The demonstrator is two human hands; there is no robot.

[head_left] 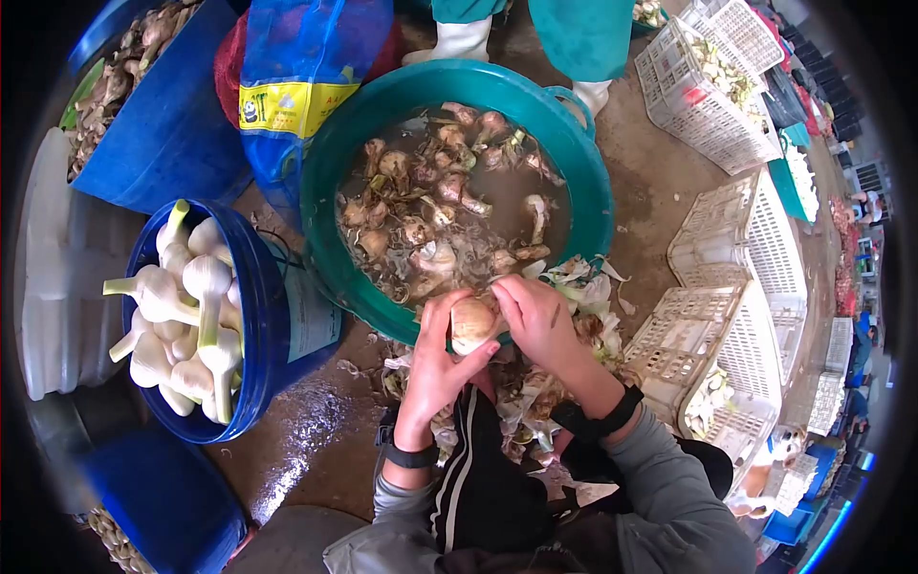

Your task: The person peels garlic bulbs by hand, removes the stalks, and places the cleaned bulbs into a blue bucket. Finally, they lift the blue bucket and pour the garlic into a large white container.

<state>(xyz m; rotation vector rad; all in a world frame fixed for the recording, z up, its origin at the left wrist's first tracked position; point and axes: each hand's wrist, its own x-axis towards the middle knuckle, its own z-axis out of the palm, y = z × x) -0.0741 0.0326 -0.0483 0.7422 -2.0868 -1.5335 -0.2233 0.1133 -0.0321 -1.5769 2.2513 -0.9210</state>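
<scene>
Both hands grip one round, papery garlic bulb (471, 323) just at the near rim of the teal plastic tub (583, 163): the left hand (435, 359) cups it, and the right hand's (535, 320) fingers curl over its top. Muddy water in the tub holds brown, dirty bulbs. To the left, the blue bucket (277, 316) is heaped with smooth white peeled bulbs, while torn skins (583, 287) litter the wet ground.

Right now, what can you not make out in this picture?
Head view:
the garlic bulb: far side hidden by the left hand and right hand.
the teal basin: bottom hidden by cloudy water.
the person in white boots: cut off by the top edge.
</scene>
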